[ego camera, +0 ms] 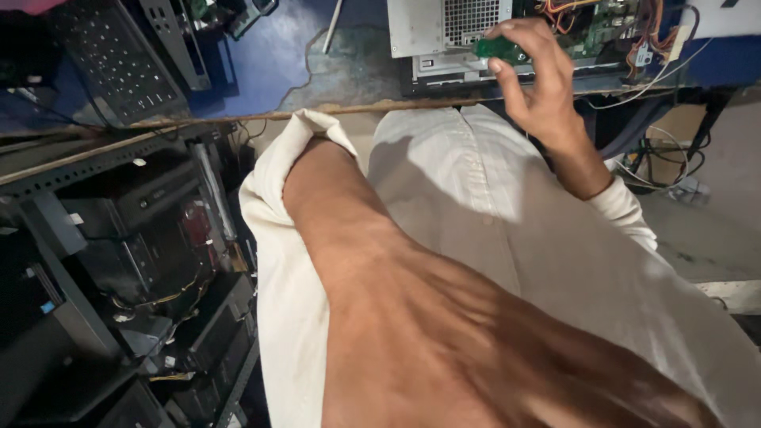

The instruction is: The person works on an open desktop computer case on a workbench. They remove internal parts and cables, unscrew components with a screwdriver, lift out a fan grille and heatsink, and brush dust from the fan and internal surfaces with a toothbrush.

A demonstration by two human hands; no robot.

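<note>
At the top of the view, an opened desktop computer case (507, 36) lies on a blue worktable (269, 55), its side panel off so that the grey metal frame, a perforated power supply box and a tangle of orange and white cables (634, 32) are exposed. Lying it flat like this appears to leave the inside within easy reach from above.

The person's right hand (535, 75) is raised over the case's near edge. Its fingers are curled, thumb and forefinger pinched narrowly around a small green circuit board (498, 47), seemingly a memory stick, which it holds just above the metal frame. The grip looks light, by the board's edges, as one would hold a delicate part.

The left hand is not to be seen. Only the left forearm (412, 317) shows, bare, very close to the camera and filling the lower middle of the view, its cream sleeve (277, 206) pushed up past the elbow. Whether that hand is open or holding anything cannot be told.

To the left, below the table's worn wooden edge, a dark metal rack (119, 238) is stacked with old drives and computer parts. A black keyboard (111, 55) lies angled on the table's far left corner. More cables (666, 158) trail on the floor at right.
</note>
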